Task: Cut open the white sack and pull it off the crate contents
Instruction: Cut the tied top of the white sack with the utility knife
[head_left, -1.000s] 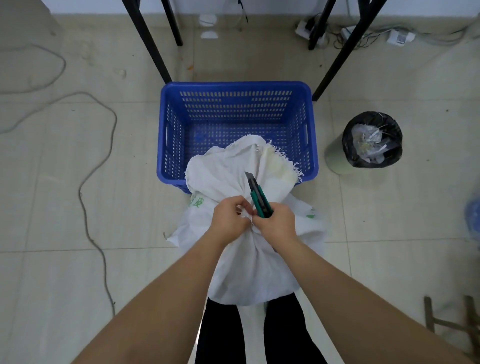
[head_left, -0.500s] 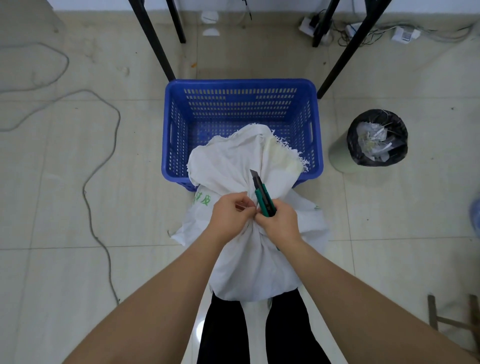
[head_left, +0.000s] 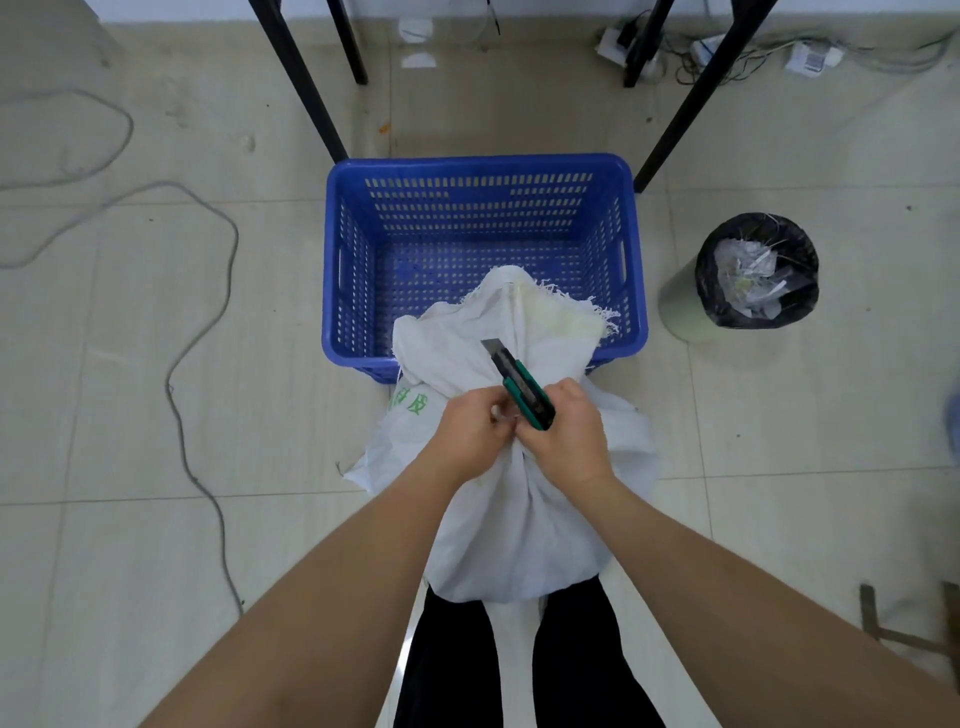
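A white sack (head_left: 511, 499) is stood on the tiled floor (head_left: 156, 415), just against the near wall of a blue crate (head_left: 483, 176); its frayed open top is draped over the crate's near rim. The gathered neck of the sack is pinched by the curled fingers of the left hand (head_left: 475, 428). A green utility knife (head_left: 522, 387) is gripped in the right hand (head_left: 569, 436), fingers wrapped round the handle, with the blade pointed away over the sack's neck. A bin lined in black (head_left: 756, 270) is seen right of the crate, and a grey cable (head_left: 202, 332) is trailed across the floor's left side.
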